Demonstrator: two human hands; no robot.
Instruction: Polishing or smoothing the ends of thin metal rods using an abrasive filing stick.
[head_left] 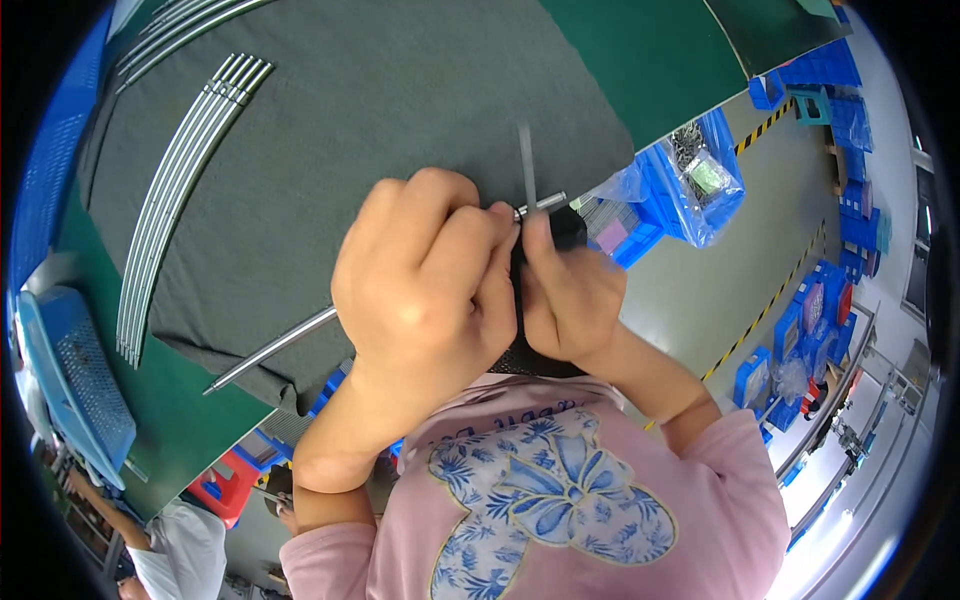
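Note:
My left hand (425, 270) is closed round a long shiny metal rod (270, 348), which slants from the lower left up to the right. The rod's far end comes out past my left fingertips. There my right hand (578, 295) is closed, thumb uppermost, with a thin flat grey strip (528, 165) standing up from it across the rod's end; the strip is blurred. Something black (569, 230) lies at my right fingers, its kind partly hidden. To the left, several metal rods (180, 205) lie side by side on a dark grey cloth (400, 100).
More rods (185, 30) lie at the far left. Blue baskets (85, 370) stand on the green table's (660, 60) left side. At the right edge are blue bins (720, 180) with small metal parts. A person in white (180, 550) and a red stool (228, 485) show lower left.

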